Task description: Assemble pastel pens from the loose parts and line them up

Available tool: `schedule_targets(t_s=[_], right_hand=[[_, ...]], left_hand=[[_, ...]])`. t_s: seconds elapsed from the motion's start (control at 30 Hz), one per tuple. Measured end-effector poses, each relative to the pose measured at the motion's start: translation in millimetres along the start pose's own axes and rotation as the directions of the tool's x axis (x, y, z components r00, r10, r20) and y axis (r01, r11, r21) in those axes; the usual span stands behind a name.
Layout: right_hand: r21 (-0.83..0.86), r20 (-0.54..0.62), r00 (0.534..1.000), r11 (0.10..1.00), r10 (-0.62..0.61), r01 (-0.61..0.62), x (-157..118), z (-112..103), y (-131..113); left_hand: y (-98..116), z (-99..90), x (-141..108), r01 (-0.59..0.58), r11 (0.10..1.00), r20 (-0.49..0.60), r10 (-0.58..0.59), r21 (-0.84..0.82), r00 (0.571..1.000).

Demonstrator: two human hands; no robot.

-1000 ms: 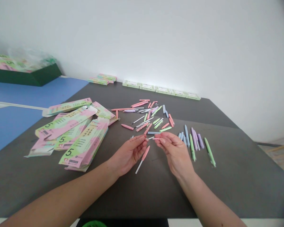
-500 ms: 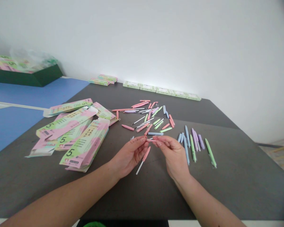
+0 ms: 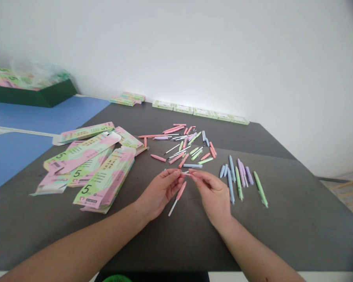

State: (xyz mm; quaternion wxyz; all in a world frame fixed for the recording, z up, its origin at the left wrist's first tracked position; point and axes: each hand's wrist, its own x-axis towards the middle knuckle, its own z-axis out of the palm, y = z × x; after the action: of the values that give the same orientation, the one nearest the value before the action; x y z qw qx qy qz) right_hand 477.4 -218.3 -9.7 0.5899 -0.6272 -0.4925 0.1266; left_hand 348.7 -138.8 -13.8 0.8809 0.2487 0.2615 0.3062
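Fingertips of my left hand [image 3: 161,192] and my right hand [image 3: 213,196] pinch a small, thin white and pink piece [image 3: 186,173] between them, one hand at each end. Its details are too small to tell. Just below the fingers, a pink pen part with a white refill [image 3: 177,199] lies slanted on the dark table. Beyond my hands is a loose scatter of pink, green, blue and purple pen parts and refills, with a blue barrel [image 3: 193,166] nearest. To the right of my right hand lie several pens and parts, among them a green pen [image 3: 261,189].
Flattened pink and green cartons [image 3: 102,180] are heaped at the left. A row of pale green boxes [image 3: 202,112] and a small carton stack [image 3: 126,98] stand along the back. A dark green box [image 3: 51,94] with cartons and plastic sits on the blue surface [image 3: 85,107].
My right hand has tilted slightly and shifted a little left, still pinching near the thin piece. The whole view has moved slightly. The pen parts on the table keep their places.
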Motion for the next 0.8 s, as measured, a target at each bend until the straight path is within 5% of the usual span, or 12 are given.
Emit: schedule_targets(t_s=[0.17, 0.37, 0.47, 0.67, 0.73, 0.8], right_hand=[[-0.002, 0.006, 1.000, 1.000, -0.009, 0.009, 1, 0, 0], [0.071, 0.017, 0.998, 0.996, 0.053, -0.054, 1, 0, -2], [0.146, -0.026, 0.995, 0.985, 0.096, -0.091, 0, 0, -2], [0.182, -0.079, 0.992, 0.980, 0.094, -0.078, 1, -2, -3], [0.184, -0.093, 0.992, 0.981, 0.081, -0.062, 1, -3, -3], [0.194, -0.115, 0.991, 0.980, 0.069, -0.046, 2, -3, -2]], left_hand=[[2, -0.3, 0, -0.005, 1.000, 0.001, 0.005, 0.015, 1.000], [5, 7.0, -7, -0.186, 0.955, 0.007, 0.190, 0.229, 0.982], [6, 8.5, -11, -0.294, 0.813, 0.042, 0.317, 0.502, 0.948], [7, 2.6, -15, -0.400, 0.317, 0.246, 0.430, 0.860, 0.869], [7, 2.2, -15, -0.412, 0.272, 0.274, 0.430, 0.870, 0.860], [7, 2.9, -14, -0.391, 0.386, 0.224, 0.410, 0.835, 0.884]])
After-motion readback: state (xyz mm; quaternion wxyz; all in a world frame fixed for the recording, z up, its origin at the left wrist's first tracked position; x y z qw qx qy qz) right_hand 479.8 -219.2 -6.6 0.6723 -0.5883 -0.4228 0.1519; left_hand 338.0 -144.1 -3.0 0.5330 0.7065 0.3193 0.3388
